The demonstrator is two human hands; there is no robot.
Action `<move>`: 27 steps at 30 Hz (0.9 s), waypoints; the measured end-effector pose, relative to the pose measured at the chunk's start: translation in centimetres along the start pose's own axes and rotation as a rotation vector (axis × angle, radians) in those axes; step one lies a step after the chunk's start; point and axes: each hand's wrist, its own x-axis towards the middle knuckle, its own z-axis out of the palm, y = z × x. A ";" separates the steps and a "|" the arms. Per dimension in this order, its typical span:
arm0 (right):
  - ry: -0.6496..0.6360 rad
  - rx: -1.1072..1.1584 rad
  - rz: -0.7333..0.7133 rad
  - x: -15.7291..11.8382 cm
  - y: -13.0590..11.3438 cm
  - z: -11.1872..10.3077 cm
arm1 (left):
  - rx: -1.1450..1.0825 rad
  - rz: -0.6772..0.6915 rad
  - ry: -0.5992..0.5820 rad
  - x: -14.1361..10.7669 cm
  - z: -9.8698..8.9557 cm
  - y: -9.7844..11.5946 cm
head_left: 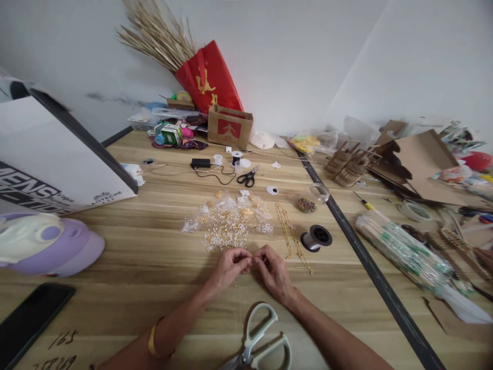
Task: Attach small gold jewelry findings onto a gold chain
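Observation:
My left hand (pixel 231 266) and my right hand (pixel 272 270) meet fingertip to fingertip above the wooden table. Both are closed in a pinch; whatever they hold is too small to make out. Just beyond them lies a pile of clear and gold beads (pixel 227 234), with small plastic bags of findings (pixel 225 208) behind it. Gold chains (pixel 287 228) stretch out to the right of my right hand, beside a spool of thin wire (pixel 316 237). Large pale-handled scissors (pixel 260 336) lie between my forearms. A few tiny gold bits (pixel 234 285) rest below my left hand.
On the left are a phone (pixel 36 318), a purple and cream object (pixel 57 244) and a large white box (pixel 57 154). Black scissors (pixel 248 176) lie farther back, near a bowl of mixed beads (pixel 307 204). Wrapped sticks (pixel 402 252) lie at right; a hand shows at the right edge.

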 end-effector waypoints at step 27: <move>-0.034 0.101 0.055 0.0 0.0 -0.2 | 0.029 0.025 -0.043 -0.2 -0.1 0.6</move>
